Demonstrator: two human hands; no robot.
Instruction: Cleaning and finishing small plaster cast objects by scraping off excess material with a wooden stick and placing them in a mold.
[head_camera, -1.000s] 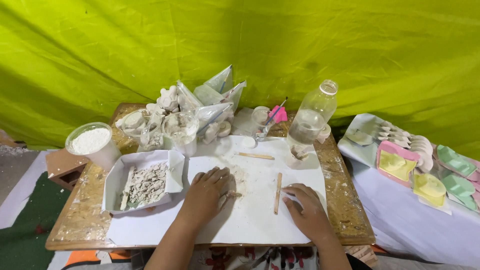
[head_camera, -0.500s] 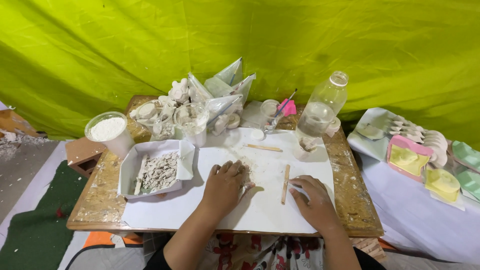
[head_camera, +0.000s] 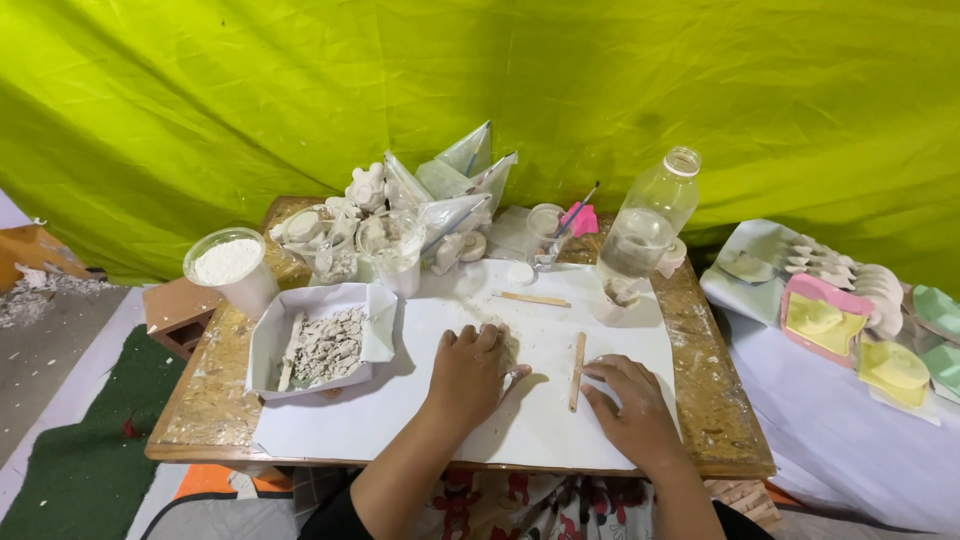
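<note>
While the left hand (head_camera: 468, 372) lies palm down with fingers spread flat on the white sheet (head_camera: 400, 420), it covers a pale, crumbly patch of clay (head_camera: 510, 345), only the edge of which shows past the fingertips. Right hand (head_camera: 632, 408) also open and flat on the sheet, gripping nothing, fingertips just beside the lower end of a wooden stick (head_camera: 577, 357).

Sticks on the sheet: two. The near one lies roughly upright between the hands; the second stick (head_camera: 534, 299) lies crosswise farther back, well apart from both hands.

Containers, working outward:
- One folded paper tray (head_camera: 268, 340), left of the left hand, holding broken whitish chips and one flat stick.
- One round tub (head_camera: 232, 270) at the table's back left, filled with white powder.
- One clear plastic bottle (head_camera: 648, 225), uncapped, back right, with a little water in it, tilted in the view.
- One small cup (head_camera: 546, 220) with a brush (head_camera: 572, 218) leaning in it.
- A heap of clear bags and white moulded pieces (head_camera: 400, 215) at the back centre; count cannot be told.

All on one wooden table (head_camera: 715, 400). To the right, a separate surface carries coloured moulds (head_camera: 825, 315) in pink, yellow and green.
</note>
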